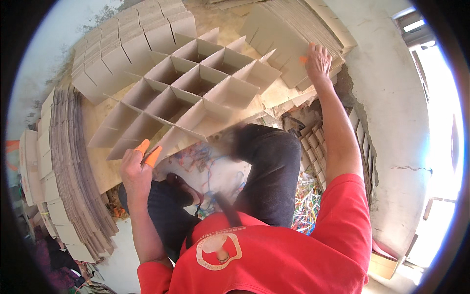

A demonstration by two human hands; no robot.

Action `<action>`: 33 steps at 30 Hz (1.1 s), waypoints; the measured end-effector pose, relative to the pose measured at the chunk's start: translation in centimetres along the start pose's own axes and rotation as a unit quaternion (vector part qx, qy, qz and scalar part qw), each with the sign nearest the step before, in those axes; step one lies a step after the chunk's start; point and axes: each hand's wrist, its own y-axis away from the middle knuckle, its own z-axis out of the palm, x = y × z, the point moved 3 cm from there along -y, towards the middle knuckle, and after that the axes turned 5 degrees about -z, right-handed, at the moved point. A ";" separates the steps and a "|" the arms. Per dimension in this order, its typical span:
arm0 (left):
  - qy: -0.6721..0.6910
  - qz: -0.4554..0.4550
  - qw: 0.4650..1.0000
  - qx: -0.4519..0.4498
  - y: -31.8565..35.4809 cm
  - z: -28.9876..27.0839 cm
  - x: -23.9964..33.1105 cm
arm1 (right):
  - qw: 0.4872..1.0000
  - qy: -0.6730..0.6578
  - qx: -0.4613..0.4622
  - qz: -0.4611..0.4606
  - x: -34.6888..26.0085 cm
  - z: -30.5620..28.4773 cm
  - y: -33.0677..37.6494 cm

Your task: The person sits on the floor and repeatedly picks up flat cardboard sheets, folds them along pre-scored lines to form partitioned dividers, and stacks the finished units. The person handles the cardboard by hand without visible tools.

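A cardboard divider grid (188,88) of interlocked strips stands in front of me, its square cells facing up. My left hand (136,171) is at its near left corner, the orange-covered thumb and finger closed around the end of a strip. My right hand (319,61) reaches far right to a stack of flat cardboard pieces (276,41). Its fingers curl over the edge of the stack and an orange-tipped digit presses on the front piece. How many pieces it grips is hidden.
Slotted cardboard strips (129,44) are stacked at the back left. A tall pile of cardboard (78,166) stands at the left. Coloured strapping scraps (307,203) lie on the floor beside my legs, near more cardboard grids (313,149). A pale wall (391,117) rises at the right.
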 end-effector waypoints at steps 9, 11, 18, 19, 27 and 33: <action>-0.028 -0.015 0.999 0.020 0.7 -1.4 -1.0 | 0.956 -0.232 0.112 0.138 -0.6 -8.9 -1.6; -0.032 -0.024 0.999 0.028 1.3 -2.1 -1.2 | 0.944 -0.275 0.165 0.072 -3.3 -13.1 -1.1; -0.075 -0.089 0.993 0.014 4.3 -4.0 -3.0 | 0.787 -0.578 0.178 -0.118 -16.4 -29.0 5.0; -0.078 -0.096 0.992 0.006 4.5 -3.9 -3.3 | 0.756 -0.635 0.103 -0.120 -17.7 -29.4 5.8; 0.103 -0.105 0.989 0.033 5.3 -2.6 -4.1 | 0.718 -0.641 -0.014 -0.271 -25.6 -30.6 9.1; 0.113 -0.101 0.988 0.027 5.3 -2.0 -4.8 | 0.729 -0.600 -0.009 -0.329 -27.5 -29.5 9.2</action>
